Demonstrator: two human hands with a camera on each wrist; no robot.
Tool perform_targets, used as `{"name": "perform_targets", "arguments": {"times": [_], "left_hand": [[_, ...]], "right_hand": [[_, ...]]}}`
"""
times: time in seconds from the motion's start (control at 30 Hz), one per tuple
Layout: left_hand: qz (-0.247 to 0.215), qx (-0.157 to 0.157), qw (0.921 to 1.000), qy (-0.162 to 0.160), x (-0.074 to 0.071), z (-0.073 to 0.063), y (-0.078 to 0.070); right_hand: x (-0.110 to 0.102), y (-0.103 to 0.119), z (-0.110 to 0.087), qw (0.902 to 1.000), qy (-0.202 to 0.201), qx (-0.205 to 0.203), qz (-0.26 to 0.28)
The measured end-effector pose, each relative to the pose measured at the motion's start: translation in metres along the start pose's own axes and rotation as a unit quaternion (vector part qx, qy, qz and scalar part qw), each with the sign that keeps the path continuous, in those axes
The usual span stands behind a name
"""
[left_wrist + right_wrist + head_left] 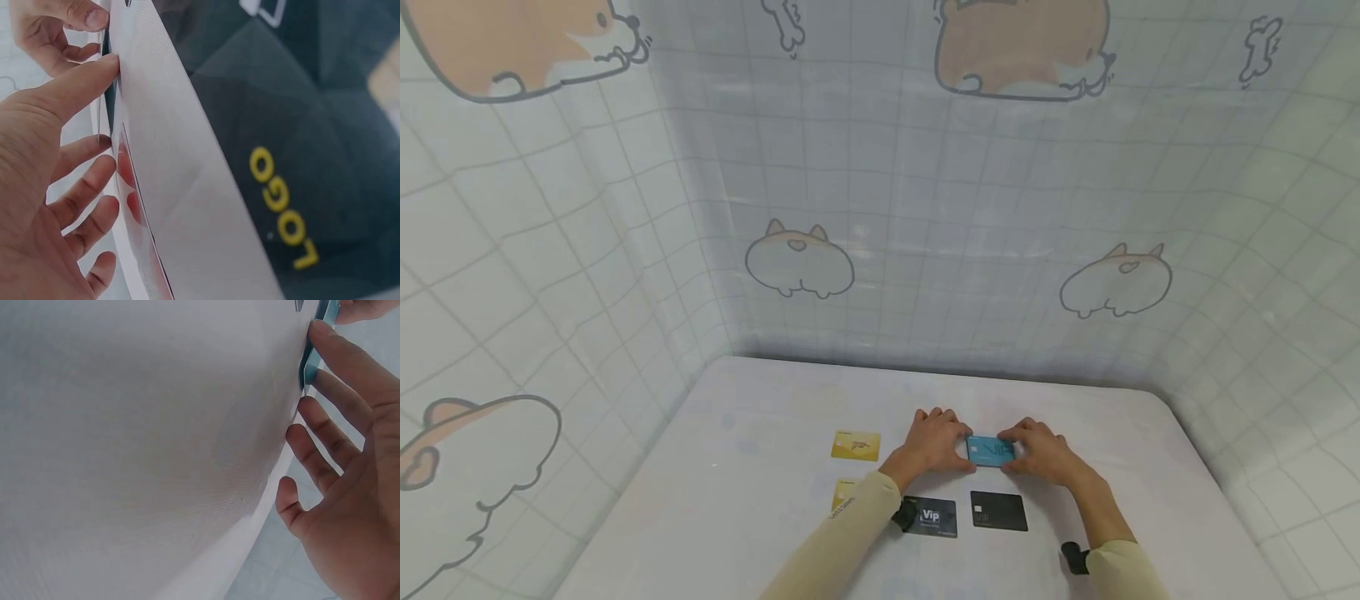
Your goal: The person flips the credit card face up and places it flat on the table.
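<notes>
A blue card (989, 451) lies flat at the table's middle right, and both hands hold it by its ends. My left hand (934, 442) pinches the left end, index fingertip at the far edge and thumb at the near edge. From the other side, my right hand (1041, 450) grips the right end in the same way. In the right wrist view the card appears as a thin teal strip (309, 370) between thumb and index finger. The other fingers of the left hand (56, 162) are spread below its index finger in the left wrist view.
Nearer the body lie a black card (998, 510) and a dark "Vip" card (936, 517). Farther left are a yellow card (855, 445) and another yellow card (842, 492), partly under the left sleeve. Patterned curtain walls (925, 200) enclose the white table (760, 467).
</notes>
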State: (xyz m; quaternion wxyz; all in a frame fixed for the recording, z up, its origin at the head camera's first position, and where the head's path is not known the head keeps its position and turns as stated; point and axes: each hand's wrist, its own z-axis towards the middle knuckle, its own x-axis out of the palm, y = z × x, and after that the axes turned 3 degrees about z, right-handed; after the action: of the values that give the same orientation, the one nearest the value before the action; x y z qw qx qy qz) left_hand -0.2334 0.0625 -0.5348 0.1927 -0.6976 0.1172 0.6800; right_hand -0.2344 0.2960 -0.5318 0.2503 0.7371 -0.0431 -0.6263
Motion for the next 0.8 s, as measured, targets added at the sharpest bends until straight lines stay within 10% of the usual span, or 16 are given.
{"name": "perform_targets", "arguments": {"times": [0.8], "left_hand": [[-0.022, -0.003, 0.9997, -0.012, -0.0001, -0.0014, 0.0049]], "right_hand": [[-0.0004, -0.0007, 0.0026, 0.9999, -0.003, -0.011, 0.006]]}}
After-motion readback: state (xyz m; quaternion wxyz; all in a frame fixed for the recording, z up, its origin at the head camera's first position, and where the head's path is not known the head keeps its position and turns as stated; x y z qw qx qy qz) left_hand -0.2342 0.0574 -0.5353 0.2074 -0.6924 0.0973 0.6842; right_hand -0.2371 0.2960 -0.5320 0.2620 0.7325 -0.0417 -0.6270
